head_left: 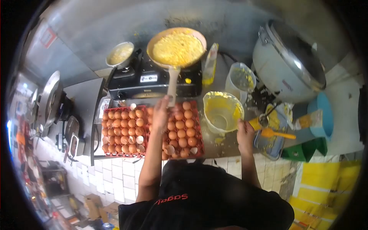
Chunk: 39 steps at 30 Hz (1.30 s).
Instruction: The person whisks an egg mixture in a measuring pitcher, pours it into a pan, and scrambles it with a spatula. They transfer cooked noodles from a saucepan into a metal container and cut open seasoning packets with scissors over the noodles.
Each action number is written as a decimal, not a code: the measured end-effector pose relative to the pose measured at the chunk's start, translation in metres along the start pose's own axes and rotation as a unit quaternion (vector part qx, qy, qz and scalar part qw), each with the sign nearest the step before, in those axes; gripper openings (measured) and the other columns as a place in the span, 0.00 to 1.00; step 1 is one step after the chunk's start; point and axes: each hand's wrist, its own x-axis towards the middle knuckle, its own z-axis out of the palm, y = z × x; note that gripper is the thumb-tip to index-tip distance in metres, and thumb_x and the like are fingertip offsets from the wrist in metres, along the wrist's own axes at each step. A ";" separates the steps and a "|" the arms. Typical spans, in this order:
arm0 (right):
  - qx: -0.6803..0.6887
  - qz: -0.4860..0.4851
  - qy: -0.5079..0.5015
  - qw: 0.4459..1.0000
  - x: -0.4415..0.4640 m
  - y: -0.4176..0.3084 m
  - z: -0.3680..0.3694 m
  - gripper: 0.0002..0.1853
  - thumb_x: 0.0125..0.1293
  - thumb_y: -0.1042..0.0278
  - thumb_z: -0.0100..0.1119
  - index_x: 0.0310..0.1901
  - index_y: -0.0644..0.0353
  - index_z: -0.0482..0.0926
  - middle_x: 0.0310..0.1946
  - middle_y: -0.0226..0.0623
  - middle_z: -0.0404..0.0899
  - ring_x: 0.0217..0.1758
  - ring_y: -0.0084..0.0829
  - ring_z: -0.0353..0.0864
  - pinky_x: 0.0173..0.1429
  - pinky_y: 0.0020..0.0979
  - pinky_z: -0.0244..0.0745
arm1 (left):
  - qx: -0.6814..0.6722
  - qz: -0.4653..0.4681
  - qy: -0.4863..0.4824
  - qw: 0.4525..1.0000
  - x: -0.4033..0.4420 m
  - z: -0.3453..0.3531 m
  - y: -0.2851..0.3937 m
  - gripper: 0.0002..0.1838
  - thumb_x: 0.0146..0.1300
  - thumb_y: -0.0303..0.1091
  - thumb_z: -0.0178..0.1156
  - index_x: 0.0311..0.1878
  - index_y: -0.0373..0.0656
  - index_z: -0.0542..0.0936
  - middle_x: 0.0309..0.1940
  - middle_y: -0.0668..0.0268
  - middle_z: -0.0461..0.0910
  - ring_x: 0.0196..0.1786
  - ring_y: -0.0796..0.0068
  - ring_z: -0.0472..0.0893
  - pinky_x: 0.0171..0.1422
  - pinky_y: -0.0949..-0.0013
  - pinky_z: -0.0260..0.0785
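Observation:
My left hand (pixel 163 111) is at the end of the pale handle of a frying pan (pixel 172 84), its fingers slightly blurred and seemingly spread; a firm grip does not show. Yellow egg (pixel 178 48) covers the pan's inside. In my right hand (pixel 245 132) is the edge of a whitish plastic jug (pixel 223 119), tilted, its inner wall smeared with yellow egg. Below my left hand lie red egg trays (pixel 145 132) with many brown eggs (pixel 182 133) and some broken shells (pixel 168 149).
The pan rests on a black gas stove (pixel 153 89), beside a small metal pot (pixel 120 55). To the right stand a clear jug (pixel 240 78), a large lidded cooker (pixel 281 63), a blue container (pixel 321 115), an orange spatula (pixel 278 133) and a smeared tray (pixel 268 147).

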 end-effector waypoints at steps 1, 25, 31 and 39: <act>0.020 0.028 -0.006 0.999 -0.006 0.008 -0.006 0.13 0.70 0.58 0.56 0.34 0.59 0.79 0.25 0.23 0.71 0.27 0.16 0.67 0.31 0.23 0.63 | 0.006 0.009 0.002 1.000 0.003 -0.001 -0.004 0.25 0.72 0.52 0.53 0.59 0.40 0.73 0.37 0.64 0.79 0.32 0.76 0.80 0.38 0.74 0.76; -0.252 -0.145 0.090 0.952 -0.024 0.104 -0.091 0.11 0.60 0.64 0.64 0.42 0.59 0.79 0.34 0.44 0.82 0.37 0.43 0.83 0.43 0.39 0.77 | -0.082 0.021 0.062 0.994 -0.044 -0.028 -0.037 0.29 0.71 0.60 0.50 0.59 0.44 0.73 0.42 0.66 0.80 0.39 0.76 0.77 0.46 0.70 0.70; -0.638 -0.011 0.099 0.764 0.066 0.083 -0.214 0.23 0.57 0.67 0.63 0.57 0.52 0.76 0.59 0.42 0.74 0.67 0.48 0.66 0.63 0.58 0.62 | -0.110 0.012 0.062 0.992 -0.044 -0.041 -0.035 0.23 0.71 0.55 0.53 0.56 0.45 0.74 0.42 0.65 0.82 0.36 0.74 0.78 0.45 0.69 0.71; -0.660 -0.062 -0.096 0.742 0.102 0.070 -0.299 0.15 0.61 0.64 0.60 0.50 0.53 0.80 0.50 0.42 0.81 0.57 0.46 0.76 0.63 0.58 0.61 | -0.085 0.027 0.041 0.995 -0.026 -0.029 -0.019 0.22 0.72 0.51 0.52 0.55 0.42 0.74 0.40 0.61 0.80 0.37 0.71 0.80 0.43 0.68 0.74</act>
